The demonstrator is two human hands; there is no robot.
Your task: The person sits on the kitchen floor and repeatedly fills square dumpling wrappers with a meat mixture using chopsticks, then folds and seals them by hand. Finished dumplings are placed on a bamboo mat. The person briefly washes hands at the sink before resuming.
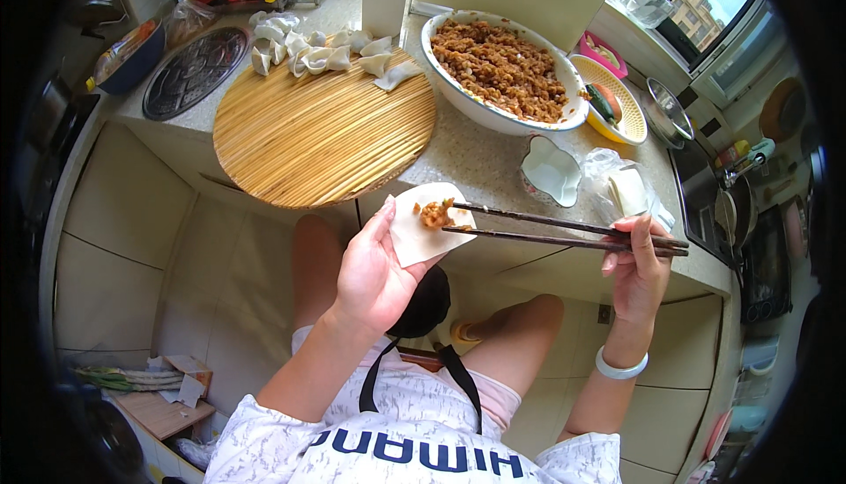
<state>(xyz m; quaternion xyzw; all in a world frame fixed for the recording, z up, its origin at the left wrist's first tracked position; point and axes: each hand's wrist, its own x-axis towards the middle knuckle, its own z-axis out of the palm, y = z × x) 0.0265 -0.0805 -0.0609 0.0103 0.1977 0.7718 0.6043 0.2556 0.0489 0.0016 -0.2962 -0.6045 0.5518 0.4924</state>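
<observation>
On the palm and fingers of my left hand (377,272) lies a flat dumpling wrapper (416,249), pale and roughly square. A small lump of minced filling (435,214) sits on it. My right hand (638,259) grips a pair of dark chopsticks (562,239), whose tips touch the filling. Beyond my hands stands a large white enamel basin (476,111) heaped with brown minced filling (499,64). To its left, a round slatted board (317,134) overhangs the counter edge, with several folded dumplings (320,58) along its far side.
A small flower-shaped bowl (552,170) and a plastic bag with wrappers (628,190) stand near the counter's front edge. A yellow basket (634,117) holds a cucumber (600,102). A white cup (384,2) is at the back, a dark round mat (196,71) at left.
</observation>
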